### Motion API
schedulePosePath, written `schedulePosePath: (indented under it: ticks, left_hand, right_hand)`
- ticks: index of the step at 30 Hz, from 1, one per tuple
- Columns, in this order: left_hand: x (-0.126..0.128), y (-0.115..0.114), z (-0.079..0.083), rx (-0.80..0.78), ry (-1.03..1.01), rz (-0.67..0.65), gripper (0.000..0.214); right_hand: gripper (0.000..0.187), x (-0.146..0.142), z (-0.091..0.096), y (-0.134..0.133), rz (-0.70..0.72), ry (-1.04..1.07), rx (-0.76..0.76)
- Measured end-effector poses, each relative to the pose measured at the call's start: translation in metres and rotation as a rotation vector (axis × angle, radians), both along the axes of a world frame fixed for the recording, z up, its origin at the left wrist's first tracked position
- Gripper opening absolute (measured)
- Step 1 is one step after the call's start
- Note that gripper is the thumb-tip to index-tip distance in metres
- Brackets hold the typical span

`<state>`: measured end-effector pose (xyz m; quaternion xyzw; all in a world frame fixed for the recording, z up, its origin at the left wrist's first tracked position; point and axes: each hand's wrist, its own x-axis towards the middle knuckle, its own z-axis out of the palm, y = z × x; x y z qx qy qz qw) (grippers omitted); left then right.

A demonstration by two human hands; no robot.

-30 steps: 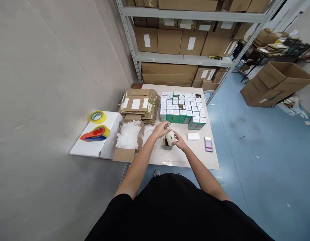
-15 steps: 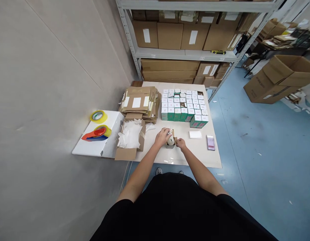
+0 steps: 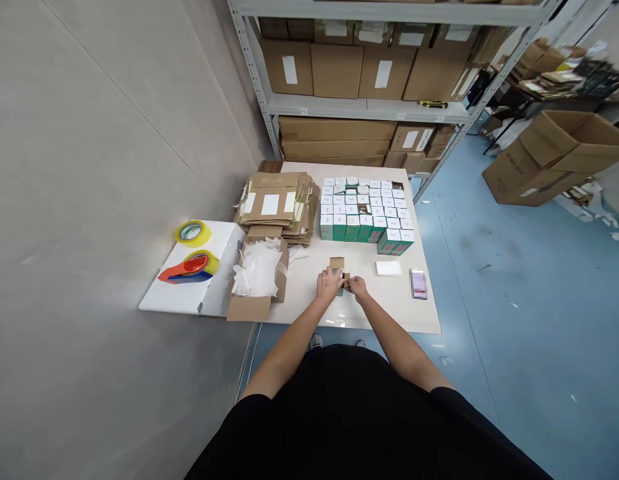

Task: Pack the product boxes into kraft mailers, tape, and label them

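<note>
A small brown cardboard box [image 3: 337, 267] stands near the front of the table [image 3: 369, 313] with its far flap raised. My left hand [image 3: 329, 283] grips its left side with fingers curled round it. My right hand [image 3: 357, 287] pinches its right side. The white bottle is down inside the box and barely shows between my hands. Just behind stands a block of several white-topped green boxes [image 3: 364, 213].
A stack of flat brown cartons [image 3: 277, 207] lies at the back left. An open carton of white wrapping [image 3: 259, 273] sits left of my hands. Tape rolls [image 3: 193, 233] and a dispenser [image 3: 187, 269] rest on a white side board. White card [image 3: 388, 268], label pack [image 3: 417, 283].
The white bottle that stood high between my hands has gone down into the small brown box. Both hands have closed in on the box's sides.
</note>
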<state>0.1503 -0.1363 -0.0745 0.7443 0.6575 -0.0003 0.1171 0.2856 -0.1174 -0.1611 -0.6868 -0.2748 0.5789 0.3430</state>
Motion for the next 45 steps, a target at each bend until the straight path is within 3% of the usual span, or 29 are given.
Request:
schedulePosePath:
  ticks: [6,14,18,23,25,28,30,35,42,45]
  left_hand:
    - [0.012,0.001,-0.026,-0.135,-0.004,0.024,0.032]
    - [-0.008,0.001,-0.036,-0.01,-0.135,-0.113,0.03]
    - [-0.011,-0.006,-0.039,0.013,-0.219,-0.068,0.034]
    - [-0.024,-0.013,-0.044,0.04,-0.385,-0.091,0.037]
    - [-0.034,-0.014,-0.049,0.075,-0.489,-0.004,0.039]
    - [-0.047,-0.011,-0.063,0.103,-0.664,0.379,0.043]
    - [-0.052,-0.006,-0.073,0.027,-0.781,0.553,0.041]
    - [-0.055,0.012,-0.085,-0.209,-0.961,0.51,0.034]
    - [-0.055,0.015,-0.089,-0.258,-0.987,0.41,0.038]
    - [-0.05,0.013,-0.093,-0.232,-0.947,0.415,0.05]
  right_hand:
    - [0.034,0.001,0.0,0.001,-0.019,0.006,-0.02]
    - [0.026,0.002,0.003,-0.002,0.017,0.005,-0.004]
    - [0.016,-0.001,0.005,-0.012,0.175,-0.101,0.147]
    - [0.036,0.003,0.006,-0.025,0.43,-0.376,0.285]
    - [0.041,0.005,0.006,-0.028,0.489,-0.445,0.274]
    - [0.044,0.008,0.007,-0.03,0.537,-0.497,0.245]
    - [0.044,0.009,0.008,-0.029,0.54,-0.487,0.235]
    - [0.046,0.013,0.007,-0.026,0.498,-0.431,0.22]
    - [0.048,0.015,0.005,-0.027,0.486,-0.387,0.231]
    - [0.05,0.014,0.004,-0.029,0.491,-0.388,0.226]
